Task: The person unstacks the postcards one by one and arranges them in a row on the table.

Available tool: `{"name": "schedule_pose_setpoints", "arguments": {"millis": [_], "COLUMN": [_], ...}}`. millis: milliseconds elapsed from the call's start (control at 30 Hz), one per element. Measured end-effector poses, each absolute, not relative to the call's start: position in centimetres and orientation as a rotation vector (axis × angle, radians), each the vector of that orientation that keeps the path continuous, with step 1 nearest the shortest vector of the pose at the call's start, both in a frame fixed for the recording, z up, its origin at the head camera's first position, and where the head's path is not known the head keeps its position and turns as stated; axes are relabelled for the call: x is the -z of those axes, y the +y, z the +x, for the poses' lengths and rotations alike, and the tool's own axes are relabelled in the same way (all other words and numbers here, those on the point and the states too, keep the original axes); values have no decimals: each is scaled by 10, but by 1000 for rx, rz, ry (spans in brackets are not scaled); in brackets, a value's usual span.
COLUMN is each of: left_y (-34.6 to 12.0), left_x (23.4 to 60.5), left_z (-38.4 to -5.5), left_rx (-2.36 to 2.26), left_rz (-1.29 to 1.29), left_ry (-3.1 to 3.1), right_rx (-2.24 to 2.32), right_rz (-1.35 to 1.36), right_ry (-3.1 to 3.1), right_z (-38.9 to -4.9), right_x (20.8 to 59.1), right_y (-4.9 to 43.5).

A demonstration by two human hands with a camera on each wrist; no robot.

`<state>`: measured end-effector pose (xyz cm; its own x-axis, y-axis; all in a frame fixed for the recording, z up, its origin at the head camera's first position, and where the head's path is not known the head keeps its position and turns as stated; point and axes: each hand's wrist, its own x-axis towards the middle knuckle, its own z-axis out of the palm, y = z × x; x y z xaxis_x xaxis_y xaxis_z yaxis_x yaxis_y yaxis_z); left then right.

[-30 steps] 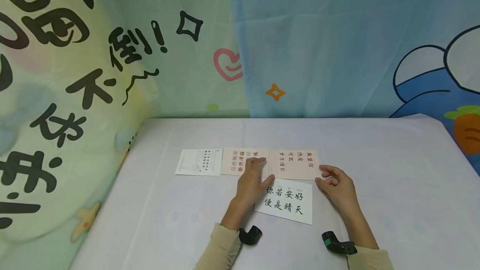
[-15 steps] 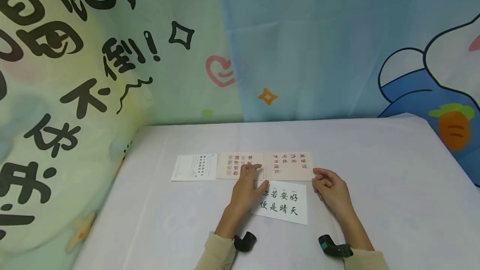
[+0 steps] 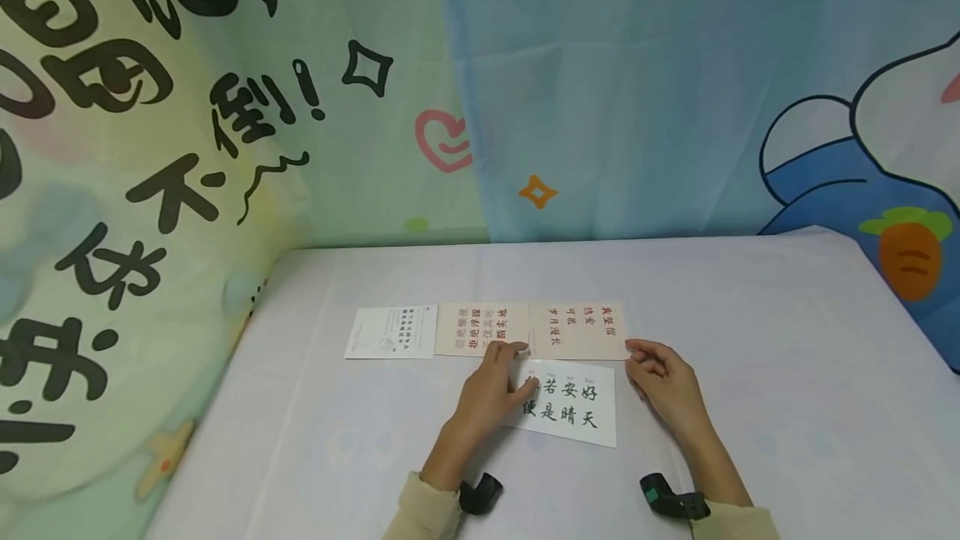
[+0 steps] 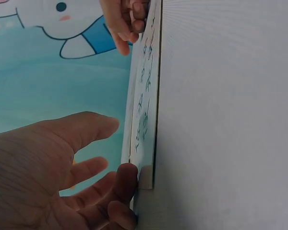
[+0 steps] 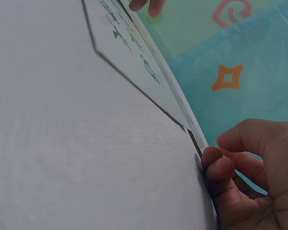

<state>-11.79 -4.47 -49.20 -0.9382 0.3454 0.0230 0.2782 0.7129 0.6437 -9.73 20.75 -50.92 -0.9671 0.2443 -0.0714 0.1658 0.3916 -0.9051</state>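
Note:
A pale pink card [image 3: 577, 327] with red writing lies flat on the table, edge to edge with another pink card [image 3: 468, 327] on its left. My right hand [image 3: 667, 377] has curled fingers at the right pink card's lower right corner, which meets the fingertips in the right wrist view. My left hand [image 3: 483, 394] lies with relaxed fingers, its index fingertip at the lower edge of the pink cards where they meet. Its thumb reaches over a white card [image 3: 573, 415] with dark green writing, which lies slightly tilted below them and is partly covered by this hand.
Another white card [image 3: 393, 333] with small print and a line drawing lies at the left end of the row. A white cloth covers the table [image 3: 750, 315], and a printed fabric backdrop [image 3: 637, 107] stands behind and to the left.
My left hand has drawn back from over the left pink card towards its lower edge, uncovering more red writing. The right hand stays at the right pink card's corner. The head view has shifted slightly.

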Motion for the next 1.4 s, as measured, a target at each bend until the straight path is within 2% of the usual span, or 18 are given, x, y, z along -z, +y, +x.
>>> {"name": "schedule_pose_setpoints", "arguments": {"millis": [500, 967, 1200, 1400], "left_y": [-57, -62, -72, -75], "left_x": [493, 490, 492, 488], "left_z": [-108, -99, -92, -85], "left_rx": [-1077, -1006, -961, -838], "left_rz": [533, 663, 600, 428], "left_ry": [2756, 2706, 2821, 2879], "right_rx": [-1641, -1571, -1542, -1534], "right_rz": [-361, -356, -285, -231], "right_ry": [-2608, -2686, -2743, -2772], "right_z": [-89, -80, -72, -69], "right_x": [509, 505, 501, 499], "right_y": [205, 203, 201, 200]}}
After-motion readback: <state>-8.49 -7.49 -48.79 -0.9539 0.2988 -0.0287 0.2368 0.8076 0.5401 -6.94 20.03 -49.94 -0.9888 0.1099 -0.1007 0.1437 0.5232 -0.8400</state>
